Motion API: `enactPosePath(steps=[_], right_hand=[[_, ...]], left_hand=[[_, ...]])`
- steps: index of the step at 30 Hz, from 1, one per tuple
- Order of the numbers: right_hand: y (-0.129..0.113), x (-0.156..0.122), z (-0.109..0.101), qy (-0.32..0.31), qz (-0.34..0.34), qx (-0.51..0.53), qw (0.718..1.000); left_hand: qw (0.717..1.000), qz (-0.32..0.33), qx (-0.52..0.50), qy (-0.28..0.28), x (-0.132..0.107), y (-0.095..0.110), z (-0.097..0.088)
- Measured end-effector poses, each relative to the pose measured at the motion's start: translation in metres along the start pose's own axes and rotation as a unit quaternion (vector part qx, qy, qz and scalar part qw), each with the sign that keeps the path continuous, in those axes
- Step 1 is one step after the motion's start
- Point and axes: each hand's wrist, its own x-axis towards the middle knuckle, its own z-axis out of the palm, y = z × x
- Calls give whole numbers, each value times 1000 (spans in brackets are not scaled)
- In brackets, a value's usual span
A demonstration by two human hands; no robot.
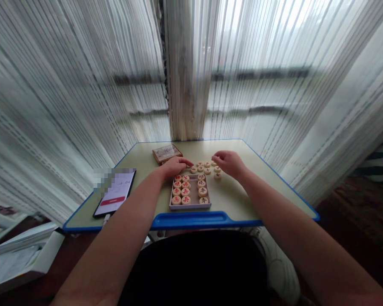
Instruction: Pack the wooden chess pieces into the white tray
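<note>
A shallow grey tray (194, 206) lies at the middle of a small desk and holds several round wooden chess pieces with red and black marks. More loose pieces (207, 170) lie just beyond it. My left hand (175, 165) rests at the tray's far left corner, fingers curled and pointing right toward the loose pieces. My right hand (229, 162) hovers over the loose pieces to the right, fingers bent down onto them. What either hand pinches is too small to make out.
A phone (115, 197) with a lit screen lies at the desk's left, a cable at its near end. A flat box lid (166, 153) sits at the back. The desk (242, 199) has a blue rim. Sheer curtains hang close behind. Papers lie lower left.
</note>
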Motion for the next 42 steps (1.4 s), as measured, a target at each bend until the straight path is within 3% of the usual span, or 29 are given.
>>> enactPosePath(steps=[3,7,17,26,31,39,42], right_hand=[[14,4,-2,35,42,-74,996],[24,7,-6,49,99,-95,989],[29,7,4,-63,96,-110,987],[28,6,11,-40,19,-74,996],[22,5,22,-84,-105,-63,989],[21,7,22,-70,-93,-7,993],[17,4,19,-94,-103,-9,990]], left_hand=[[1000,-11,-10,-9,-1,2,1],[998,-6,-57,-19,0,1,2],[998,20,-50,-35,10,-11,4],[997,14,-68,-36,4,-8,5],[997,17,-65,-30,5,-7,5],[997,8,-75,-32,6,-5,4],[997,9,-67,-29,4,-2,4]])
